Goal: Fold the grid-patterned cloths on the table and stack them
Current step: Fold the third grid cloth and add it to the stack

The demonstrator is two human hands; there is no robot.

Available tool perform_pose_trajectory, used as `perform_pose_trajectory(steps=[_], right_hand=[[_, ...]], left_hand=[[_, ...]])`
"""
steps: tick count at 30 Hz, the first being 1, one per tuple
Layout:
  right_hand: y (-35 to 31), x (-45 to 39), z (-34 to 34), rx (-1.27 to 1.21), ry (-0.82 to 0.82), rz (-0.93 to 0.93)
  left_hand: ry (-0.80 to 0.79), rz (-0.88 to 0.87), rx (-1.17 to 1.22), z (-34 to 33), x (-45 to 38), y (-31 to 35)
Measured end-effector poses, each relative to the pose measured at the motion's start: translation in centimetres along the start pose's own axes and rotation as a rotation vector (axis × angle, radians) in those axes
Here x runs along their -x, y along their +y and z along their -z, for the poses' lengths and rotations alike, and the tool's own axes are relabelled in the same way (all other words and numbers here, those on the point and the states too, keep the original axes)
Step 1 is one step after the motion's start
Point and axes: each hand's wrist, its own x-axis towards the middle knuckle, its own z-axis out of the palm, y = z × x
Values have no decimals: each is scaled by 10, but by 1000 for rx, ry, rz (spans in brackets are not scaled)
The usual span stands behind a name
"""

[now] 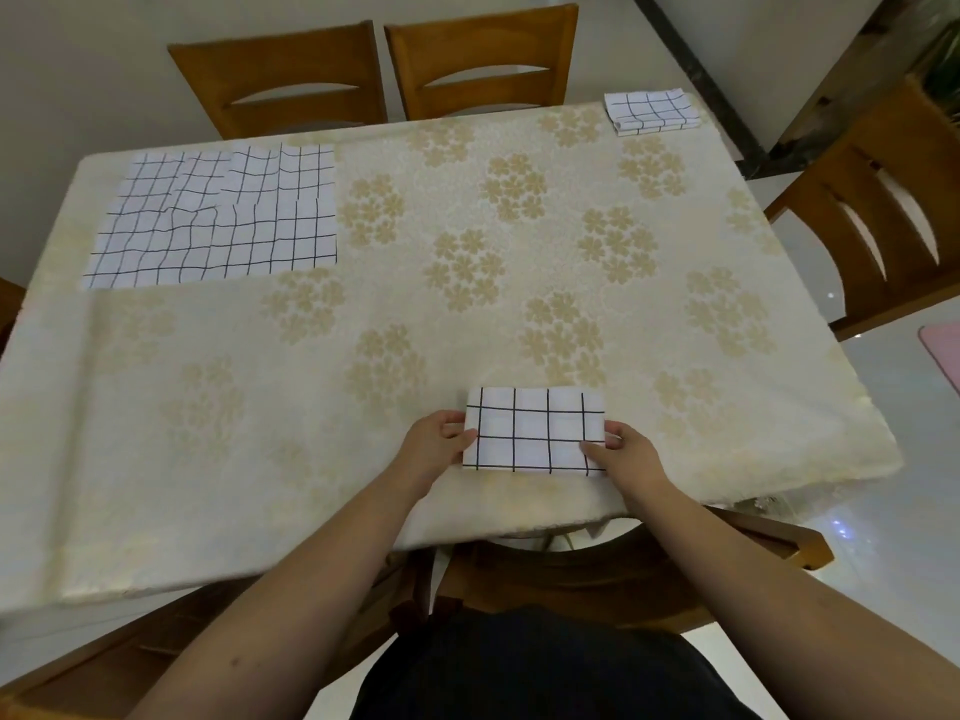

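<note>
Head view puts the folded cloth (535,431) near the table's front edge, a little right of its middle, lying as a compact rectangle with its grid lines running fairly square. My left hand (439,446) pinches its left short edge, thumb on top and fingers curled beneath or beside it; my right hand (628,452) pinches the right short edge the same way, thumb lying on the top layer. Neither hand is spread flat.

I judge this piece is folded down to its final size and the step now is to lift it and carry it to the stack. To do that well I would keep both pinches through all the layers, not only the top one, so the lower leaves do not sag open. I would lift level, keep the edges taut between the hands, and travel low over the tablecloth (519,314).

A finished stack (650,112) sits at the far right corner of the table, well apart from my hands; its edges look slightly staggered. I would set this piece down with the long edges matching it, then release and press flat.

At the far left corner, unfolded cloths (218,215) lie spread and overlapping, wrinkled in the middle; how many there are I cannot tell. Wooden chairs (483,65) stand beyond the far edge.
</note>
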Motion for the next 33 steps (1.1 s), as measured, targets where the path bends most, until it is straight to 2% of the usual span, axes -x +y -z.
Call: perform_pose_trajectory(steps=[3,11,15,26,33], right_hand=[[1,3,4,-37,-7,-2],[-4,25,26,-47,109,93],[4,37,48,-65,153,95],[14,75,131,-198,345,147],[54,90,213,-274,412,142]], left_hand=[[-36,-9,11,2,3,5],[-181,-79,-42,-15,12,33],[-177,-111,-84,-37,18,52],[-198,-222,-180,-116,46,93],[-253,-266,-203,-202,87,110]])
